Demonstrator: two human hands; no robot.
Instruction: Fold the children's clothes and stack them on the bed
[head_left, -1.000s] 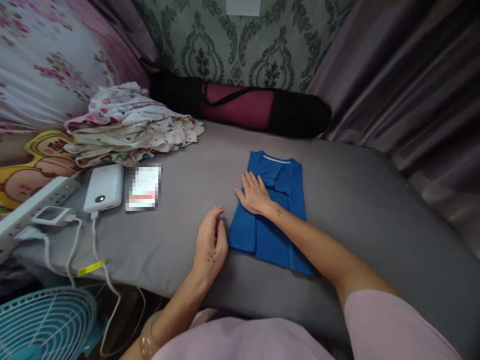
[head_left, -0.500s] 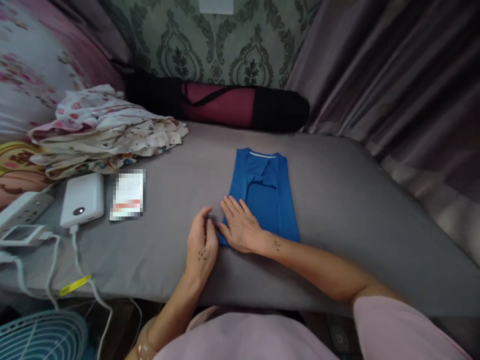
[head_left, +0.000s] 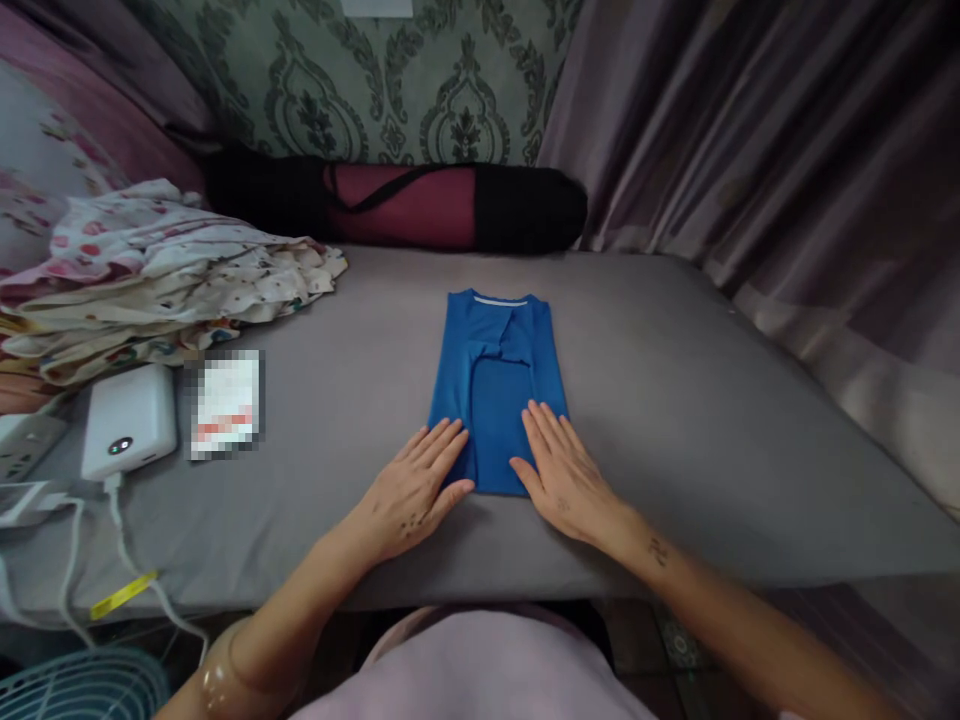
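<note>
I have the shirt [head_left: 504, 415] lying folded on the grey sheet [head_left: 660, 400], straight ahead, its collar at the far end. My left hand [head_left: 405, 500] rests at its near left corner, the four fingers [head_left: 442, 440] laid flat on the blue cloth and close together, thumb held apart. My right hand [head_left: 570, 490] is at the near right corner, fingers flat and slightly spread, thumb pointing inward over the cloth. Neither hand pinches anything.

The two near corners are hidden under my hands; between them I can see the near edge. A pixelated rectangle [head_left: 225, 405] lies off to the left, and I cannot tell what it is. Just beyond it, the left edge of my view cuts off the power strip [head_left: 28, 440] and a heap of printed cloth [head_left: 172, 265]; the fan [head_left: 82, 690] is cropped at the lower left.

Along the wall lies a long black and red bag [head_left: 405, 205]; I cannot see what is inside.
</note>
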